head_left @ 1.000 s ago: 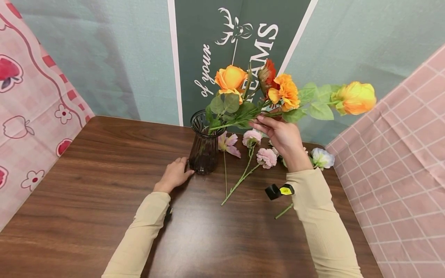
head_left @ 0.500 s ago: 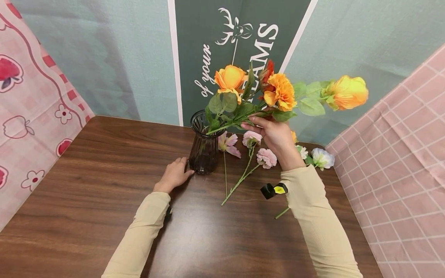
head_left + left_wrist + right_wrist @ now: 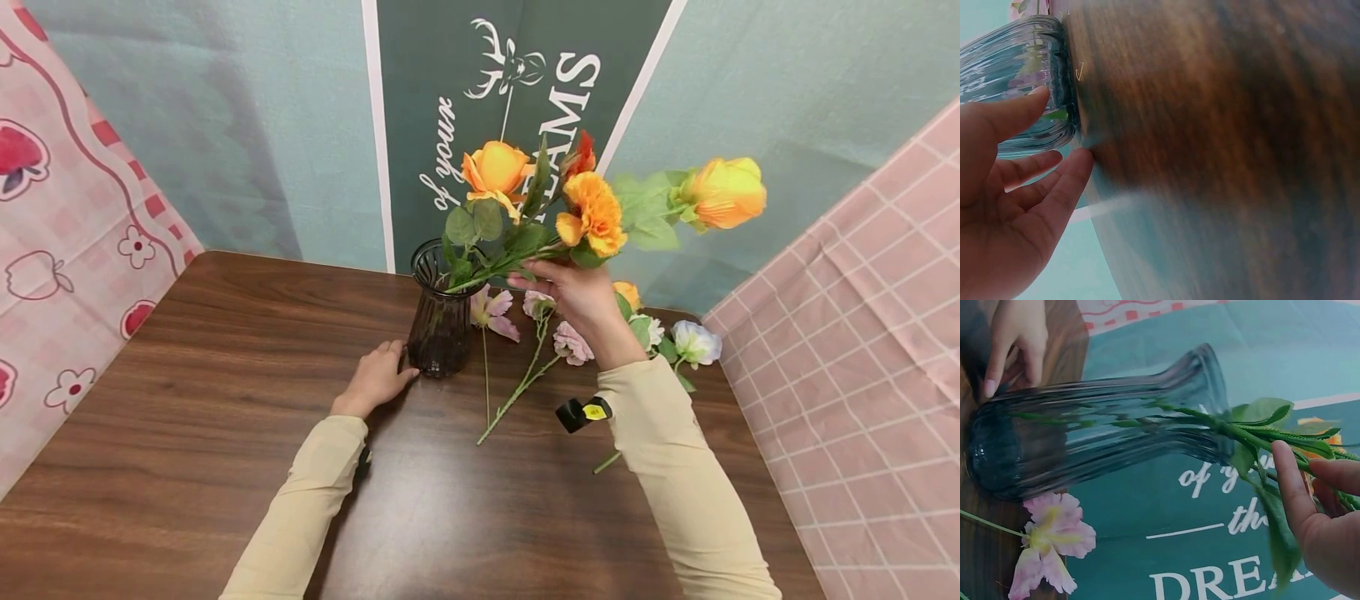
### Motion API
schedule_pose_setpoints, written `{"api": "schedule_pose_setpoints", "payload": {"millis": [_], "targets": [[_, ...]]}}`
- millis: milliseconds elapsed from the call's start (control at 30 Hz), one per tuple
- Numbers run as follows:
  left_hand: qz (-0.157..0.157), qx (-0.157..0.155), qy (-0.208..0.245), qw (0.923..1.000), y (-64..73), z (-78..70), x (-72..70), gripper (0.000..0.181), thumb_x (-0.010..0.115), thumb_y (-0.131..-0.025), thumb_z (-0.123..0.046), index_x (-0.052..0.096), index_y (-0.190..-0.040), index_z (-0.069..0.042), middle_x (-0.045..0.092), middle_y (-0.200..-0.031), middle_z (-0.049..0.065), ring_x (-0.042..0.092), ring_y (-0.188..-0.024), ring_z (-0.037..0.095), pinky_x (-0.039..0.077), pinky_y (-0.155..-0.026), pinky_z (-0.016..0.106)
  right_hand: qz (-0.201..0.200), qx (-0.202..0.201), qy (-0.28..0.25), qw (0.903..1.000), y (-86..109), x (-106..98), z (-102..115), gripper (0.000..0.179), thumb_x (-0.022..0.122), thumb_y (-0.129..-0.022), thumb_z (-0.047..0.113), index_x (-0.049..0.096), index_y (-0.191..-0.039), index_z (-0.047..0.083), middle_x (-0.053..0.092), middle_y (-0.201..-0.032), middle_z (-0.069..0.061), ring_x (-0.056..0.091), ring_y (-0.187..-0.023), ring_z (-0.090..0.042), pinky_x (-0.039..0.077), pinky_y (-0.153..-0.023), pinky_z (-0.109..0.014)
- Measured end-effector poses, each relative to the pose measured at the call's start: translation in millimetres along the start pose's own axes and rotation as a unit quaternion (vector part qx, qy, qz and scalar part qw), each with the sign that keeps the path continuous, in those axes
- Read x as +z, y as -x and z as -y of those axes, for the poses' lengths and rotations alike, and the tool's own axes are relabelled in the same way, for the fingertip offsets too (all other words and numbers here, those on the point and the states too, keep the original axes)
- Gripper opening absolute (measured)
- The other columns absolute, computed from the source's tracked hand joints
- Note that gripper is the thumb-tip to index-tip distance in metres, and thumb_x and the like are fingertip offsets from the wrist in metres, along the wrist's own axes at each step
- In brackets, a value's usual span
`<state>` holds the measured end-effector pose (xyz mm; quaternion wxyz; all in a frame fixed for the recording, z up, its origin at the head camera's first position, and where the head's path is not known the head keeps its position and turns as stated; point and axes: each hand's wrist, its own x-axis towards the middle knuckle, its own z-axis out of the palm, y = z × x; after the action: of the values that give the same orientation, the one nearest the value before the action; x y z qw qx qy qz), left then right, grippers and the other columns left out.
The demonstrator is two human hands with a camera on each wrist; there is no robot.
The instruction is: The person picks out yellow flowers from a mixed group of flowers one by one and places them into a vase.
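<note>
A dark ribbed glass vase (image 3: pixel 438 333) stands upright on the table. My left hand (image 3: pixel 378 377) rests on the table with its fingertips at the vase's base; in the left wrist view the thumb (image 3: pixel 1019 112) lies along the glass. My right hand (image 3: pixel 581 300) pinches green flower stems (image 3: pixel 1260 439) just beyond the rim. Stems show inside the glass in the right wrist view. Around the right hand are a yellow-orange rose (image 3: pixel 723 193), an orange carnation (image 3: pixel 594 215) and a red flower (image 3: pixel 581 157). An orange rose (image 3: pixel 497 171) leans above the vase.
Right of the vase lie a pale pink lily-like flower (image 3: pixel 493 311) and a stem with pink carnations (image 3: pixel 573 343). More flowers, including a bluish-white one (image 3: pixel 696 342), lie partly behind the right arm. A printed cloth (image 3: pixel 300 125) hangs behind the table (image 3: pixel 247 333).
My right hand has moved left and slightly down, towards the vase. The yellow-orange rose and orange carnation have shifted left with it. My left hand and the vase have stayed put.
</note>
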<state>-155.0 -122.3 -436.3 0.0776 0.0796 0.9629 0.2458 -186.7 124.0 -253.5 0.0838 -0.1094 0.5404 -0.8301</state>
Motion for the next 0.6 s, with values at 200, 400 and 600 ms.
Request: {"api": "schedule_pose_setpoints", "payload": {"millis": [200, 400, 600], "targets": [[-0.004, 0.001, 0.002, 1.0000, -0.2, -0.2, 1.0, 0.056, 0.059, -0.090, -0.028, 0.043, -0.127, 0.011, 0.049, -0.120, 0.029, 0.050, -0.107, 0.042, 0.041, -0.088, 0.050, 0.004, 0.015, 0.046, 0.9988, -1.6, 7.4, -10.1, 0.046, 0.043, -0.082, -0.024, 0.042, -0.123, -0.004, 0.060, -0.068, -0.012, 0.063, -0.069, -0.022, 0.052, -0.075, -0.043], [-0.001, 0.002, 0.002, 1.0000, -0.6, 0.8, 1.2, 0.056, 0.058, -0.090, -0.028, 0.042, -0.127, 0.011, 0.048, -0.121, 0.029, 0.049, -0.108, 0.042, 0.041, -0.089, 0.050, 0.009, 0.031, 0.134, 0.9905, -4.0, 10.7, -14.1, 0.053, 0.046, -0.084, -0.020, 0.034, -0.134, -0.005, 0.058, -0.077, -0.010, 0.065, -0.072, -0.024, 0.052, -0.074, -0.043], [-0.005, 0.002, 0.003, 1.0000, -0.8, 1.4, 1.6, 0.055, 0.059, -0.090, -0.028, 0.043, -0.126, 0.011, 0.049, -0.120, 0.028, 0.049, -0.108, 0.042, 0.041, -0.090, 0.050, -0.016, 0.044, 0.182, 0.9822, -7.2, 9.7, -16.6, 0.036, 0.050, -0.085, -0.016, 0.045, -0.120, -0.008, 0.060, -0.082, -0.004, 0.065, -0.069, -0.018, 0.054, -0.068, -0.038]]}}
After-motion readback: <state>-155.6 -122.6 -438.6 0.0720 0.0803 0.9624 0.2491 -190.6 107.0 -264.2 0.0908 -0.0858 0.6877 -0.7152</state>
